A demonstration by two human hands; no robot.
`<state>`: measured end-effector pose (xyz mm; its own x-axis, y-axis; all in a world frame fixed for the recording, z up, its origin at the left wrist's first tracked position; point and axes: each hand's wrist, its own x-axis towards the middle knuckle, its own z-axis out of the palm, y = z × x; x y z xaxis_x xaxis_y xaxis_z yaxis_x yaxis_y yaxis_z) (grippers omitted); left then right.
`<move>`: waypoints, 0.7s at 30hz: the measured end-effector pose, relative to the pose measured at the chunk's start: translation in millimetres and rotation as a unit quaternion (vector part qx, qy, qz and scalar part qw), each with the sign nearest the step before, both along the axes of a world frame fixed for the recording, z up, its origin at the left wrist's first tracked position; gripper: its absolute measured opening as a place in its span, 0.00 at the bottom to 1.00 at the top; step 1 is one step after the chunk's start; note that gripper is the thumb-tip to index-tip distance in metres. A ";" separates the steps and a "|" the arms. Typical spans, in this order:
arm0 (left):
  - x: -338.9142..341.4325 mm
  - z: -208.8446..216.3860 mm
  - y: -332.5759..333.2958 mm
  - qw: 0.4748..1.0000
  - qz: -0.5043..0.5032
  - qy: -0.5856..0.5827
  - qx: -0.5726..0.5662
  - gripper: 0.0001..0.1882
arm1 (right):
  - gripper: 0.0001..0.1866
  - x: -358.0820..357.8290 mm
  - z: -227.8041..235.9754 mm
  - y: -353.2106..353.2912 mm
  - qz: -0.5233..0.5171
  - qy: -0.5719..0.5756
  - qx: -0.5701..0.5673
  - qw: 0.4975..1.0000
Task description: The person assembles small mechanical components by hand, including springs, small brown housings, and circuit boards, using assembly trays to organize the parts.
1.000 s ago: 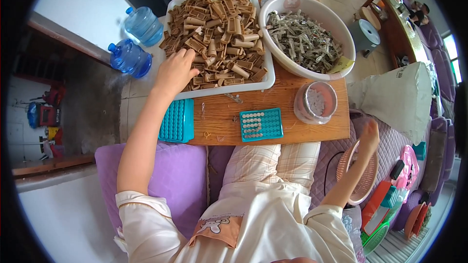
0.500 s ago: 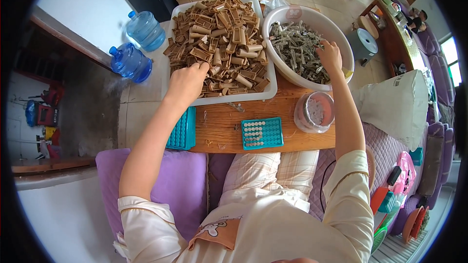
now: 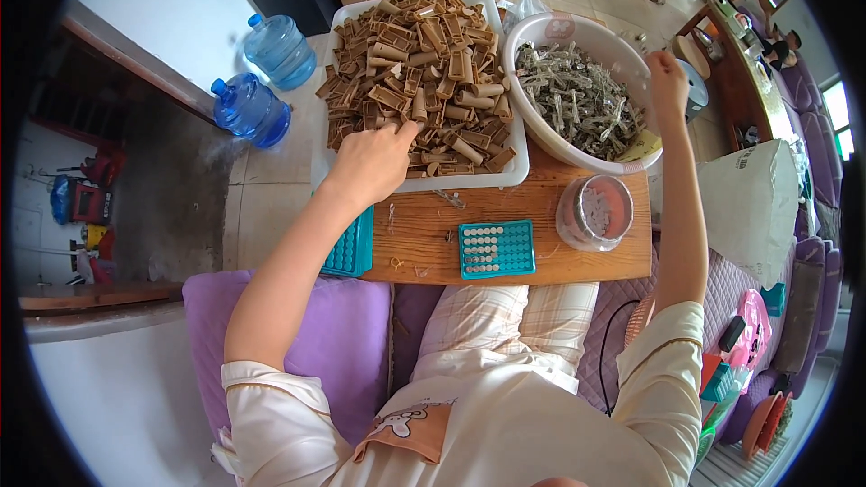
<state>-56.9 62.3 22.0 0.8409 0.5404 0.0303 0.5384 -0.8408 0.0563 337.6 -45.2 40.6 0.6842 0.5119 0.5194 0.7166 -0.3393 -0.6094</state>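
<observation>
My left hand [image 3: 374,160] reaches over the near edge of a white tray [image 3: 519,158] heaped with brown half-round plastic pieces [image 3: 424,72]. Its fingers are curled, the index fingertip against the pile; whatever they may pinch is hidden. Above the right rim of a pale round basin [image 3: 622,41], my right hand [image 3: 668,88] is raised with the fingers drawn together. What it holds, if anything, is too small to make out. Inside the basin lies a tangle of clear and greyish thin plastic strips [image 3: 577,99]. A yellow piece [image 3: 639,146] rests by its near right side.
On the wooden table [image 3: 415,234] stand a teal tray [image 3: 514,252] partly filled with small round silvery discs, a teal tray stack [image 3: 352,248], and a clear tub [image 3: 595,213] of whitish bits. Blue water bottles [image 3: 253,110] stand left; a white sack [image 3: 744,207] is at right.
My right hand has lifted out of the strips and moved right, over the basin's rim. My left hand stays at the brown pile, its index finger stretched further. The whole view has shifted slightly.
</observation>
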 end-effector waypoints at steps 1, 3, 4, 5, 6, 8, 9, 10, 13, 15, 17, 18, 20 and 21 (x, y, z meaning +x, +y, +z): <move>-2.0 -0.8 -0.2 1.000 0.003 -0.002 0.002 0.12 | 0.11 -3.5 11.3 0.6 -0.001 0.036 0.035 0.999; -3.9 -0.9 -1.3 1.000 0.004 -0.005 0.003 0.13 | 0.11 -4.1 26.2 1.1 0.007 0.043 0.067 0.997; -3.2 0.0 -2.1 1.000 0.001 -0.012 0.002 0.14 | 0.10 -3.2 31.4 -0.4 0.012 0.046 0.098 0.994; -2.8 0.9 -2.9 1.000 -0.001 -0.018 0.001 0.14 | 0.08 5.0 30.3 -5.6 0.042 -0.166 -0.033 0.985; -2.6 1.8 -3.6 1.000 -0.002 -0.019 0.001 0.14 | 0.08 10.3 24.1 -10.1 0.041 -0.167 -0.033 0.985; 0.2 -0.1 -4.2 0.999 -0.013 -0.030 0.004 0.16 | 0.08 18.0 4.0 -21.0 0.100 -0.083 -0.427 0.895; 0.4 1.6 -5.0 0.999 -0.016 -0.031 0.003 0.16 | 0.09 21.8 -3.6 -24.7 0.068 -0.091 -0.425 0.898; 0.0 5.4 -6.8 1.000 -0.015 -0.027 -0.002 0.15 | 0.09 24.6 -2.0 -27.7 0.068 -0.092 -0.425 0.898; 1.9 6.9 -8.5 1.000 -0.014 -0.019 -0.009 0.11 | 0.08 28.1 1.5 -35.9 0.203 0.213 -0.306 0.906; 0.3 6.5 -9.5 1.000 -0.014 -0.013 -0.011 0.10 | 0.05 22.9 2.0 -40.4 0.072 0.041 -0.384 0.919; -0.5 3.5 -9.2 0.999 -0.026 -0.023 -0.011 0.07 | 0.04 15.4 3.2 -45.2 0.150 0.205 -0.323 0.912; 0.2 3.4 -9.3 0.999 -0.026 -0.024 -0.011 0.07 | 0.04 13.4 3.3 -46.1 0.223 0.361 -0.249 0.870; 2.9 6.8 -12.8 0.999 -0.034 -0.038 -0.010 0.08 | 0.04 18.9 4.7 -51.5 0.246 0.359 -0.248 0.865; 4.2 8.7 -14.8 0.999 -0.034 -0.038 -0.010 0.08 | 0.03 21.1 4.9 -53.7 0.271 0.358 -0.246 0.859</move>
<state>-52.7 47.5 30.7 0.8713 0.4831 0.0860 0.4733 -0.8737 0.1124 358.7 -98.9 45.5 0.3308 0.8927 -0.3059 0.3527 -0.4177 -0.8373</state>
